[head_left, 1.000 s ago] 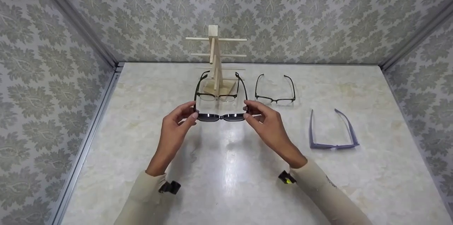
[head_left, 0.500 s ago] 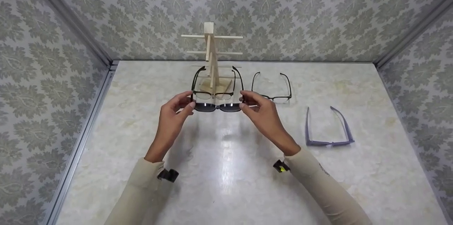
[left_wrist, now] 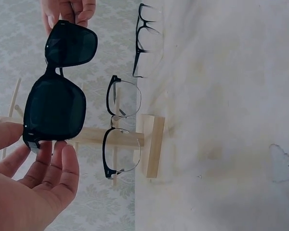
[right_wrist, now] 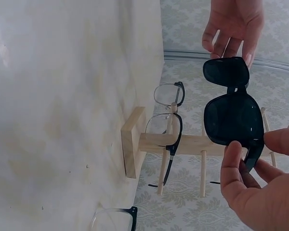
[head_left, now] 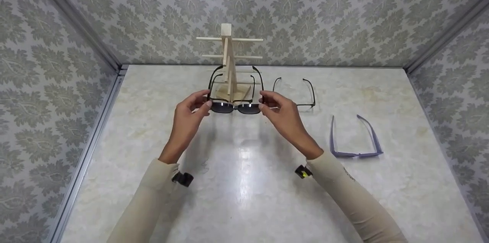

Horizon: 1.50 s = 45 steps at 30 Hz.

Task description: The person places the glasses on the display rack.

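Note:
Between both hands hangs a pair of black sunglasses [head_left: 222, 107], dark lenses toward me and temples stretched out toward the wooden rack [head_left: 230, 59]. My left hand [head_left: 191, 115] pinches the left hinge corner; my right hand [head_left: 280, 115] pinches the right one. In the left wrist view the sunglasses [left_wrist: 55, 106] are held in front of the rack's post, higher than the clear half-rim glasses [left_wrist: 107, 103]. Those glasses rest on the rack's lowest peg, partly hidden behind the sunglasses in the head view. Higher pegs [head_left: 248, 57] carry nothing.
To the right of the rack, black-framed clear glasses [head_left: 313, 96] lie on the table [head_left: 244, 197], partly behind my right hand. Purple-framed glasses [head_left: 356, 155] lie nearer on the right. A patterned wall [head_left: 324, 17] stands close behind the rack.
Both hands have carried the sunglasses forward toward the rack, so they now overlap the glasses on its lowest peg. The head view has shifted slightly. The grip is unchanged.

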Available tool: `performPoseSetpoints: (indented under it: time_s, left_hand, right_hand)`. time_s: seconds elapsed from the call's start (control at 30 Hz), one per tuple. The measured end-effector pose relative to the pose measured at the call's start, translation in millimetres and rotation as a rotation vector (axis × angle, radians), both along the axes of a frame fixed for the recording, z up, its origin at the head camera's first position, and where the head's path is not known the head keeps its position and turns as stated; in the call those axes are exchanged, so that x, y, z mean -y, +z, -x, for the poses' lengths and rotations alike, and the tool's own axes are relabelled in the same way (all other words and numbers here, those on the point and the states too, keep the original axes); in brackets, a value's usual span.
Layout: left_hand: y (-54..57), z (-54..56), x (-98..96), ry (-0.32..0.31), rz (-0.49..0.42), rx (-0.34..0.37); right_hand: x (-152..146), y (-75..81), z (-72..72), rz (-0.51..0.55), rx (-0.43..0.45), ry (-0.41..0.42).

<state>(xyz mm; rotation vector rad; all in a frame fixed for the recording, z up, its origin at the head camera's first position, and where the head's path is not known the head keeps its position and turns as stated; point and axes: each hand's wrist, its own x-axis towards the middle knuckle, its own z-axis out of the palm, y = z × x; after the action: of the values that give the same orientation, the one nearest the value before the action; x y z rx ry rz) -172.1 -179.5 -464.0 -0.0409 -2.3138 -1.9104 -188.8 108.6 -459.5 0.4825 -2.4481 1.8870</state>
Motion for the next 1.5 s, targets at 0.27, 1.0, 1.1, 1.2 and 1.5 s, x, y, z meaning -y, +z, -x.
performPoseSetpoints:
  time_s: [0.27, 1.0, 1.1, 1.2, 1.5]
  left_hand:
    - [1.7, 14.4, 1.2, -0.014, 0.020, -0.023]
    - [0.6, 47.0, 16.1, -0.070, -0.030, -0.028]
    - [1.6, 50.0, 17.2, -0.058, -0.035, -0.030]
    - [1.3, 53.8, 18.8, -0.052, -0.046, -0.024]
    - [2.6, 59.3, 21.4, -0.049, -0.060, 0.015]
  right_hand:
    - [3, 0.9, 8.5, 0.002, -0.013, -0.021]
    - [15, 8.2, 32.7, -0.047, 0.013, -0.036]
    - [17, 8.9, 35.7, -0.044, 0.019, -0.034]
    - [19, 10.0, 39.7, -0.040, 0.021, -0.031]
    - [23, 10.8, 47.2, -0.041, 0.039, -0.028]
